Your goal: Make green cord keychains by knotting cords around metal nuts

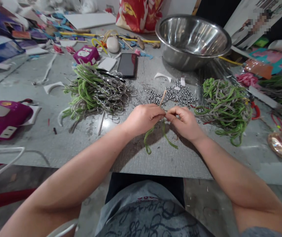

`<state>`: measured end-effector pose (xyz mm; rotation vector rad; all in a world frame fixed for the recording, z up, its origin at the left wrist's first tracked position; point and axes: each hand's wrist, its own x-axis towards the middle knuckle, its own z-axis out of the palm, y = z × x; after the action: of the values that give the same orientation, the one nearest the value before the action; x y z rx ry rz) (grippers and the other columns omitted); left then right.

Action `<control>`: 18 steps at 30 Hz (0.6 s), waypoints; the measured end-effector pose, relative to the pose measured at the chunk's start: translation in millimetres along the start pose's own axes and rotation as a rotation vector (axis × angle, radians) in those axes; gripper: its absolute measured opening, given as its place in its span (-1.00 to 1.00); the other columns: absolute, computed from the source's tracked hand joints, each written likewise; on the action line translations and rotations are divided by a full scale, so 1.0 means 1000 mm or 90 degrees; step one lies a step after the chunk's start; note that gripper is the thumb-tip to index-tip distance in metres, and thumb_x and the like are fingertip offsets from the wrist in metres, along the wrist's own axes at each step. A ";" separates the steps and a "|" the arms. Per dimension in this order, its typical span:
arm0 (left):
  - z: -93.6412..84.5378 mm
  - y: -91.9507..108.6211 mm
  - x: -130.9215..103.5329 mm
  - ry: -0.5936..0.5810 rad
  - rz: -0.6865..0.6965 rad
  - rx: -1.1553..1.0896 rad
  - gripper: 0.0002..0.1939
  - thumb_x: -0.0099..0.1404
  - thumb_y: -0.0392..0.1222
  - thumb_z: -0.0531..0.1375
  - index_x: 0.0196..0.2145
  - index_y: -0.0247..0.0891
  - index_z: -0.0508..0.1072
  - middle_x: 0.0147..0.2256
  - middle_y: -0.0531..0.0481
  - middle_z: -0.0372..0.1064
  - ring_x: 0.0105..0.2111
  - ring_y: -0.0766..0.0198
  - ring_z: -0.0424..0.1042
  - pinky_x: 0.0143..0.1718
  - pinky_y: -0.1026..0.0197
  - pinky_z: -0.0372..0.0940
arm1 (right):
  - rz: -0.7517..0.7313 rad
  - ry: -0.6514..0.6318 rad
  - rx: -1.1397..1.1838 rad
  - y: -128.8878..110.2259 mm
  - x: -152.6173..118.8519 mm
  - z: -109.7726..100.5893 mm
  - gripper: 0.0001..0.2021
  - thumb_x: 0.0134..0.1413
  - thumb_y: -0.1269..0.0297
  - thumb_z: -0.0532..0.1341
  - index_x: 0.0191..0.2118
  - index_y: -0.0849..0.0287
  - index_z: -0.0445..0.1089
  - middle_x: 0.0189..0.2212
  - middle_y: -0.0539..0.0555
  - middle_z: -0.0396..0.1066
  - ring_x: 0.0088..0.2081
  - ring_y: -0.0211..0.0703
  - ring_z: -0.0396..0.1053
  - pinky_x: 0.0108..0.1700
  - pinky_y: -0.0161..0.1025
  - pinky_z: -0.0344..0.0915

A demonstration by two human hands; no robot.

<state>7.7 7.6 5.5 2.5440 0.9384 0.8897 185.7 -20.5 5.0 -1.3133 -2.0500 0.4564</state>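
My left hand (144, 118) is closed in a pinch, and a thin wooden stick (163, 98) pokes up from behind its fingertips. Against it, tip to tip, my right hand (184, 122) also pinches. A green cord (165, 133) hangs below the fingers in two loose strands; the exact point of grip is hidden. Just beyond my hands lies a spread of small silver metal beads (177, 95). A bundle of green and grey cords with metal ends (94, 92) rests to the left, and a heap of similar cords (227, 105) to the right.
Behind the beads stands a large steel bowl (192, 39). A phone (127, 65) lies at its left. Purple power strips (8, 120) with white cables sit on the left. Scraps and coloured clutter cover the back of the table (82, 151); red-handled scissors (255, 111) touch the right heap.
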 end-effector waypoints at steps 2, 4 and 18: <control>0.000 -0.001 0.000 -0.011 0.011 -0.001 -0.80 0.23 -0.32 0.07 -0.39 -0.26 0.50 -0.46 0.03 0.43 -0.48 0.41 0.36 -0.46 0.37 0.19 | 0.001 0.001 -0.002 0.001 0.000 0.000 -0.68 0.17 0.05 0.05 -0.47 0.14 0.32 -0.55 -0.02 0.38 -0.45 -0.21 0.28 -0.29 -0.21 0.09; -0.001 -0.002 0.001 -0.026 0.013 -0.001 -0.80 0.23 -0.33 0.07 -0.39 -0.27 0.50 -0.46 0.02 0.43 -0.48 0.40 0.37 -0.45 0.37 0.19 | -0.001 -0.001 -0.011 0.002 0.000 -0.001 -0.73 0.15 0.11 0.09 -0.47 0.14 0.33 -0.54 -0.03 0.39 -0.44 -0.21 0.29 -0.27 -0.20 0.10; 0.000 -0.010 0.002 -0.189 -0.028 0.087 -0.79 0.17 -0.37 0.05 -0.40 -0.27 0.48 -0.42 0.02 0.43 -0.39 0.32 0.39 -0.35 0.30 0.24 | -0.092 -0.072 -0.191 0.017 -0.001 0.004 -0.90 -0.01 0.30 0.25 -0.31 0.14 0.43 -0.30 0.08 0.46 -0.20 -0.03 0.34 -0.14 -0.08 0.08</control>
<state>3.9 16.2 1.9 2.6593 0.9836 0.4299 194.5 -13.6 -9.0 -1.3195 -2.3592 0.1656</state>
